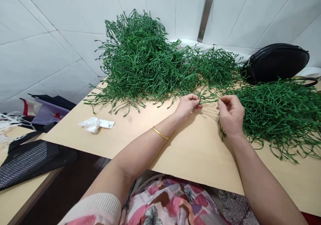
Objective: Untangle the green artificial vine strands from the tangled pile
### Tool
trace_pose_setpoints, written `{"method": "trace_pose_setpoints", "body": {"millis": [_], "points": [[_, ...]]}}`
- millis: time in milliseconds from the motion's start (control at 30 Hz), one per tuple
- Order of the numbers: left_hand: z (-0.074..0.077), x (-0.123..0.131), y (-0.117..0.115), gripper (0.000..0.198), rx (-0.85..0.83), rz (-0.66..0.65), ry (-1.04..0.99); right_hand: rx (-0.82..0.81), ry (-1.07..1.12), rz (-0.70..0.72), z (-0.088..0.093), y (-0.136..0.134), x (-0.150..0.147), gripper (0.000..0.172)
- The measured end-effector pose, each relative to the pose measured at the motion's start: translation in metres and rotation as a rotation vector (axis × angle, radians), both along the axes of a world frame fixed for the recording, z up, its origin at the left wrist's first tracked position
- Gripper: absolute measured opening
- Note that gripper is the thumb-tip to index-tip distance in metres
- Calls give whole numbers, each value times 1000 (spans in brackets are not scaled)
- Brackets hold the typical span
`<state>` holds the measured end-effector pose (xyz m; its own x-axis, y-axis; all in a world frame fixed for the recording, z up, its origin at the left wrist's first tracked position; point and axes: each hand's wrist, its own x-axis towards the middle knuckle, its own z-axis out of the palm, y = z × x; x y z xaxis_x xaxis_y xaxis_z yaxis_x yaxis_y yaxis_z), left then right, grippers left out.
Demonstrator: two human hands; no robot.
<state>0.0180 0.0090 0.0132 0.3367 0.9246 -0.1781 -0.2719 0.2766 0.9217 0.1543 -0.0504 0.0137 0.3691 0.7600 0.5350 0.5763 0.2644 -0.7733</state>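
Note:
Thin green artificial stems (208,99) with small budded tips stretch between my two hands, just above the table. My left hand (188,106) pinches one end of them between thumb and fingers. Closed at the other end, my right hand (232,114) has its thumb and forefinger pressed together on the stems. A few green tips stick out below its palm. Behind my hands lies a large tangled heap of the same stems (142,57). Another pile of stems (283,114) spreads beside my right hand. Part of what the right fingers grip is hidden.
A crumpled white tissue (93,124) lies on the light wooden table (130,141) to the left. A black bag (278,62) stands at the back right against the tiled wall. Off the table's left edge are folded fabrics (48,111) and a black mesh item (27,161).

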Motion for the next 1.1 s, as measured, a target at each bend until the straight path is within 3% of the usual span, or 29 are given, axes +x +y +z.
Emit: {"method": "trace_pose_setpoints", "body": {"millis": [133, 300, 467, 567, 700, 767, 833, 933, 1000, 1100], "points": [[-3, 0, 2, 10, 17, -2, 27, 243, -163, -173, 6, -6, 0, 14], [1, 0, 1, 12, -29, 21, 15, 333, -444, 0, 11, -14, -8, 16], [2, 0, -2, 12, -26, 39, 26, 170, -673, 16, 2, -9, -9, 24], [3, 1, -4, 12, -40, 32, 31, 30, -681, 79, -5, -3, -5, 20], [7, 0, -8, 19, 42, 65, 102, -81, -323, 150, -6, 1, -2, 18], [10, -3, -7, 20, 301, 164, 223, -162, -57, 188, -3, 2, -1, 18], [15, -7, -6, 15, 674, 208, 387, -232, 181, 236, -1, 3, 0, 18], [19, -14, -1, 16, 1075, 59, 594, -284, 476, 303, -2, 5, 1, 23], [19, -18, 2, 19, 1138, -81, 696, -298, 600, 305, -4, 7, 1, 27], [15, -20, 7, 20, 1102, -239, 787, -315, 642, 273, -6, 9, 2, 26]]}}
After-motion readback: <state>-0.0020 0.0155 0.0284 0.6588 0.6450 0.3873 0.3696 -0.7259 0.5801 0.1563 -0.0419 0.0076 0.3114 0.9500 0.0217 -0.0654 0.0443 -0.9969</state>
